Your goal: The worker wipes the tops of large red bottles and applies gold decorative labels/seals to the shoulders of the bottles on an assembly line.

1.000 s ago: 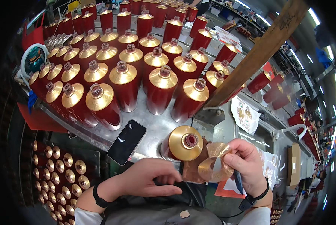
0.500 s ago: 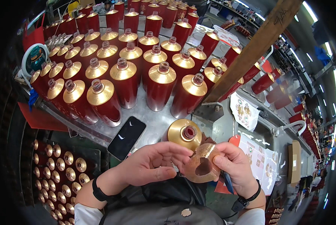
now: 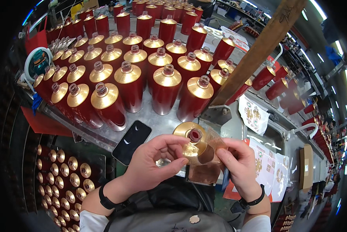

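A thin, see-through gold ring-shaped sheet [image 3: 217,140] with a round hole in its middle is stretched between my hands. My left hand [image 3: 152,160] is closed at its left edge, the fingertips pinching it near the bottle's shoulder. Its right edge is gripped between the thumb and fingers of my right hand [image 3: 240,160]. Just beyond, a bottle [image 3: 183,129] with a gold shoulder and dark red glass neck stands upright. The sheet overlaps the right and near side of that shoulder. Below my fingers lies a brown, coppery flat piece [image 3: 202,174].
Rows of red bottles [image 3: 131,87] with gold shoulders fill the metal table. A black phone [image 3: 131,142] lies left of my hands. A wooden post [image 3: 258,50] rises at the right, beside printed sheets [image 3: 252,114] and a sink. More bottles [image 3: 65,181] stand at lower left.
Both hands have moved up and slightly forward, bringing the gold sheet from in front of the bottle over its shoulder. The brown piece below has come into view.
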{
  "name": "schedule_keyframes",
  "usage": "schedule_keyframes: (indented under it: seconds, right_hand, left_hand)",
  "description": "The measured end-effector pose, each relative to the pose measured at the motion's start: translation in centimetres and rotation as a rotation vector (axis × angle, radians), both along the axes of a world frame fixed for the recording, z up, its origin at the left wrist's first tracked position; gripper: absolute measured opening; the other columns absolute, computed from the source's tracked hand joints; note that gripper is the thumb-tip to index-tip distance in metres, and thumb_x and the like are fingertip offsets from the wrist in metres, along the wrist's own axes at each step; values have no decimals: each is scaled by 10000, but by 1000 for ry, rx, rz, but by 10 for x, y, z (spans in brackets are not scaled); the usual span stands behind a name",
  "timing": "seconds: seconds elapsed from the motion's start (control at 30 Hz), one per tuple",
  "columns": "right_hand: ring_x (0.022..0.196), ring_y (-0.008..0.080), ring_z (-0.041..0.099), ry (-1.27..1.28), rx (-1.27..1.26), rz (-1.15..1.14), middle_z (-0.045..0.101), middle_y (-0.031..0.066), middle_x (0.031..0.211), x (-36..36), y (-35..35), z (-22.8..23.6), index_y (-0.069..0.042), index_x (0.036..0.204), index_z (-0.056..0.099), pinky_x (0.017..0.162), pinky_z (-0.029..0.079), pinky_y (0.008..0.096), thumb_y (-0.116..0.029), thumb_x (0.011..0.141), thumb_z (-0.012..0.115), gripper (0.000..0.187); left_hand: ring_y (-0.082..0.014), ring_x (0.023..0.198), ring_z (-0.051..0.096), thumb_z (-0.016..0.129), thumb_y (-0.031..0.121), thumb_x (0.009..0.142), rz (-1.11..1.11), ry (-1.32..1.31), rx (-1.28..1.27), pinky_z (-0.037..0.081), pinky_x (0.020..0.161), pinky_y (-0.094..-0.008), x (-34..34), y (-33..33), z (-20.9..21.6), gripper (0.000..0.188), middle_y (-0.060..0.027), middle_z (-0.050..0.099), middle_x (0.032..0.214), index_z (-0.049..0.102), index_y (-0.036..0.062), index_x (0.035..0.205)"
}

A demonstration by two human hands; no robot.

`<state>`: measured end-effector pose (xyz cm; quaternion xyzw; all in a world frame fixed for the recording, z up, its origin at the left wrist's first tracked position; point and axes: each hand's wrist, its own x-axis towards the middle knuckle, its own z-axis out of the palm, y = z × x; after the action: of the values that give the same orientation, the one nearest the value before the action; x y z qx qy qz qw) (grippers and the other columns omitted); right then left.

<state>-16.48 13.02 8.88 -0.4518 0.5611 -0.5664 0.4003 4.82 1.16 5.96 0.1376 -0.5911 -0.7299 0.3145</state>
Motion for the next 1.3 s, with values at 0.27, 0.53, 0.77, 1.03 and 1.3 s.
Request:
schedule_keyframes:
  seconds: [0.27,0.53,0.77,1.03,1.3]
  right_hand:
    - [790,33,577,-42,46,-61,649,-14,927,-2,-30,-10,-3,1264,603,678,462,199,-39,967,635,301]
    - [852,24,562,-239,92,49,640,-7,1021,-7,-33,-7,-3,1376,504,707,461,204,-66,963,645,441]
    - [940,40,584,102,63,76,633,20,1148,0,-27,-3,-9,1420,452,752,483,207,-33,862,736,626]
    - [897,9,559,3,73,81,623,4,1132,-1,-31,-6,-7,1420,447,722,453,164,15,893,690,581]
    - [801,-16,510,-27,82,67,595,-41,1012,-1,-34,-6,-1,1408,457,675,422,154,16,897,687,561]
  left_hand:
    - [-55,810,585,677,-23,883,238,-104,-162,490,739,-209,-8,1,-7,495,-19,598,937,506,23,1345]
    - [-60,791,583,682,-29,875,295,-97,-256,493,704,-208,-8,0,-14,500,-34,607,953,501,6,1340]
    - [-56,809,592,720,-1,872,311,-48,-185,489,686,-202,-13,-4,-16,478,-36,627,935,523,-10,1307]
    - [-52,813,587,713,-12,878,355,-48,-172,486,702,-199,-14,-2,-20,439,-27,620,919,549,-10,1285]
    - [-54,884,568,672,-64,883,290,-68,-151,477,821,-208,-12,-3,-17,471,-9,566,961,500,-15,1319]
